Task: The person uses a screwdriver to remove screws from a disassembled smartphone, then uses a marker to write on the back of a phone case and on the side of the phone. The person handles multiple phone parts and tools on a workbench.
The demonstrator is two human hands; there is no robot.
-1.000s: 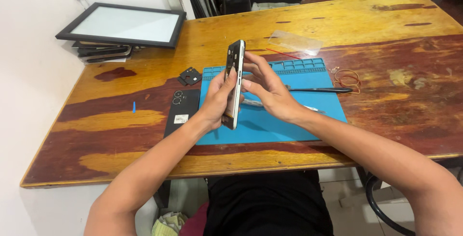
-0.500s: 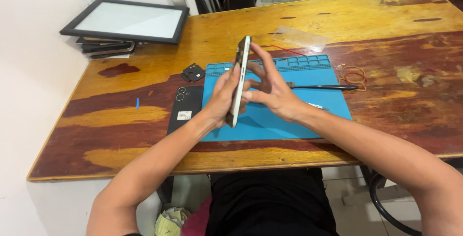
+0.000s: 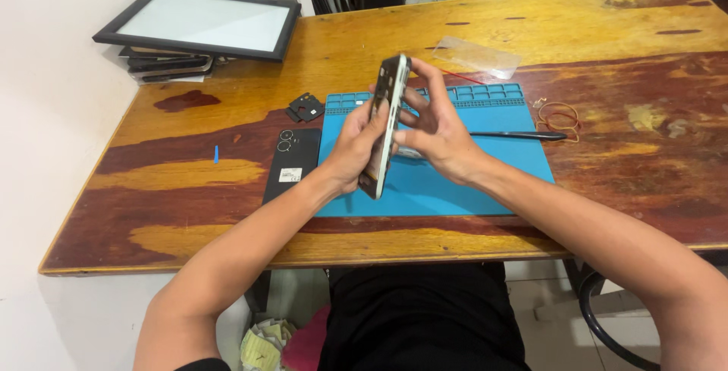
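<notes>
Head view: my left hand (image 3: 355,149) and right hand (image 3: 434,130) both pinch the phone (image 3: 384,127) upright over the blue mat (image 3: 485,166).

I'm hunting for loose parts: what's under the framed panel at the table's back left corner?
Under the framed panel lies a short stack of dark flat devices, their edges poking out at its front left, resting on the table. How far they reach beneath, or whether anything smaller is there, is covered.

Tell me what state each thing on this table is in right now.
phone: held on edge above the mat, back cover off
left hand: gripping the phone
right hand: fingers on the phone
back cover: lying flat on the table
blue mat: spread flat
black tool: lying on the mat
framed panel: resting on a stack
</notes>
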